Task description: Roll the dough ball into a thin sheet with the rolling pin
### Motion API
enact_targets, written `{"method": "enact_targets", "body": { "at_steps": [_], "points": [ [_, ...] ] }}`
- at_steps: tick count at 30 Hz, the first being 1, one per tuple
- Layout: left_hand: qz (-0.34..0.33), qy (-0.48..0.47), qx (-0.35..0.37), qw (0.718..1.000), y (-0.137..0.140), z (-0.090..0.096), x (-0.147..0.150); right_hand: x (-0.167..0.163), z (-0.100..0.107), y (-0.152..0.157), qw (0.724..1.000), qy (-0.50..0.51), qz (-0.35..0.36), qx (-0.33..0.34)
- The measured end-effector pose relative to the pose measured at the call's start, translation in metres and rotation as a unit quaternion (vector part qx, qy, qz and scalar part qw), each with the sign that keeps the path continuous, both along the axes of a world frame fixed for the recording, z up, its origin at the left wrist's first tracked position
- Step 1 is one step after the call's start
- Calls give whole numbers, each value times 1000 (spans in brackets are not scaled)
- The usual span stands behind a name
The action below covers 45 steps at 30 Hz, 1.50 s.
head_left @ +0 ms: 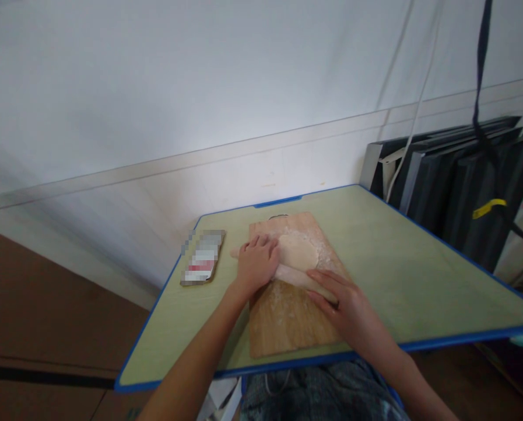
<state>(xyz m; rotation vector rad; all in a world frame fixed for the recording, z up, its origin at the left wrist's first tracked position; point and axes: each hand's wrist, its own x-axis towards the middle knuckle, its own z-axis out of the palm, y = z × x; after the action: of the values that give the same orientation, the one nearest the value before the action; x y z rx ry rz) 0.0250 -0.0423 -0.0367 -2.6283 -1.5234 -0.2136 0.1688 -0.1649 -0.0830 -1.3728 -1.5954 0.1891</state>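
A flat, rounded sheet of dough (297, 251) lies on a floured wooden cutting board (288, 327). Across the near edge of the dough runs a wooden rolling pin (293, 275), slanting down to the right. My left hand (258, 260) is wrapped over its left part, and the pin's tip sticks out past the fingers. At the other end, my right hand (343, 298) grips the pin between thumb and fingers. White flour is scattered around the dough and on the near part of the board.
The board rests on a green table (402, 269) with a blue rim. A pixelated phone-like object (203, 257) lies left of the board. Dark flat panels (454, 169) lean at the right, near a hanging black strap (481, 76). A white wall (226, 88) stands behind.
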Motion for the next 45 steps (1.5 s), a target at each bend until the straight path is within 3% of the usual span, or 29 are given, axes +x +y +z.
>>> {"method": "enact_targets", "body": {
  "at_steps": [4,15,19,27,38,45],
  "points": [
    [12,-9,7,1000,-2,-2,-1,0,2,-1,1000,-6,7,-2],
    [-12,-40,-29,999,34,9,45,5,-2,0,1000,-2,-17,-10],
    [-7,-26,-25,999,27,7,37,3,0,-1,1000,-4,-2,-9],
    [7,1,7,1000,-9,-1,-7,1,2,-2,999,-29,12,-7],
    [-34,18,-64,997,31,5,33,6,2,0,1000,14,-18,5],
    [-45,20,-25,998,7,2,5,4,4,-1,1000,16,3,5]
  ]
}}
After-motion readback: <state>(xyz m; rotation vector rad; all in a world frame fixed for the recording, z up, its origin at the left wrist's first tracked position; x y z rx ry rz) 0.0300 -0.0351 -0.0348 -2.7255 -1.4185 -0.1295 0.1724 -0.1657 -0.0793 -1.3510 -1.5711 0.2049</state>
